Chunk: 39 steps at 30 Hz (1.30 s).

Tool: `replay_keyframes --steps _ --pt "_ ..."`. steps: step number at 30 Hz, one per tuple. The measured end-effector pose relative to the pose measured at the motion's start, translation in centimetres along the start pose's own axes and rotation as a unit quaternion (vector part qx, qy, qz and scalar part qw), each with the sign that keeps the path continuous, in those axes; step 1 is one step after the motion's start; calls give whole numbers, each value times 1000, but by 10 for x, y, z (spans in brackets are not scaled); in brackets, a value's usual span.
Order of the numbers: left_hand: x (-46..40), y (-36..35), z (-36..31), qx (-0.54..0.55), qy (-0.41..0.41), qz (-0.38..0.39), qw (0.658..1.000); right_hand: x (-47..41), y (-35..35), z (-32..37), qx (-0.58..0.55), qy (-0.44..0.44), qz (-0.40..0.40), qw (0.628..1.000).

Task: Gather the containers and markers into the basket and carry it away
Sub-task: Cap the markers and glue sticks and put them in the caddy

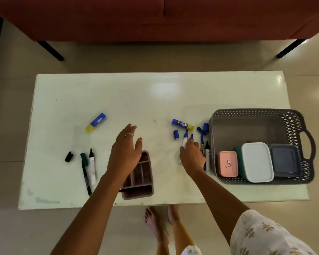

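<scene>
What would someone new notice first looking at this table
The grey basket at the table's right end, already holding three lidded containers along its near wall. Then the two hands mid-table: the right hand grips blue markers, the left hand hovers open over a brown divided tray.

Right hand (191, 159) hides marker barrels; grip perhaps closed.

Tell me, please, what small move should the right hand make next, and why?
Probably lift the blue markers and drop them into the grey basket. The right hand already grips them beside the basket, which holds three containers, and its far half looks free.
</scene>
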<state>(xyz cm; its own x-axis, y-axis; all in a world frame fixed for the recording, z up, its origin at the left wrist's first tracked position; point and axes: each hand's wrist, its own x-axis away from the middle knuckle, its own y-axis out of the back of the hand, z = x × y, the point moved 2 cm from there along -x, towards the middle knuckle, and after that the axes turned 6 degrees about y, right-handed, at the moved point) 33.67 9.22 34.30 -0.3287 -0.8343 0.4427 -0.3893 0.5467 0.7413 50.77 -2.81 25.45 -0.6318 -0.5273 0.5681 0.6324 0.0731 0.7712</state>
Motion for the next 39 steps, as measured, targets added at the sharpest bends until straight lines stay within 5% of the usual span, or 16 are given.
replay_keyframes --steps 5,16,22,30,32,39 --pt "-16 -25 -32 -58 -45 36 997 -9 -2 1 28 -8 13 999" --pt "-56 -114 -67 -139 25 99 985 7 1 -22 -114 -29 -11 993" --pt "-76 -150 -74 -91 115 44 988 10 8 -46 -169 42 52 983" --pt "-74 -150 -66 24 143 87 986 20 17 -58 -199 83 96 972" --pt "-64 -139 -67 161 201 117 959 25 23 -57 -236 67 99 964" --pt "-21 -84 -68 530 301 149 778 56 46 -42 -270 90 69 956"
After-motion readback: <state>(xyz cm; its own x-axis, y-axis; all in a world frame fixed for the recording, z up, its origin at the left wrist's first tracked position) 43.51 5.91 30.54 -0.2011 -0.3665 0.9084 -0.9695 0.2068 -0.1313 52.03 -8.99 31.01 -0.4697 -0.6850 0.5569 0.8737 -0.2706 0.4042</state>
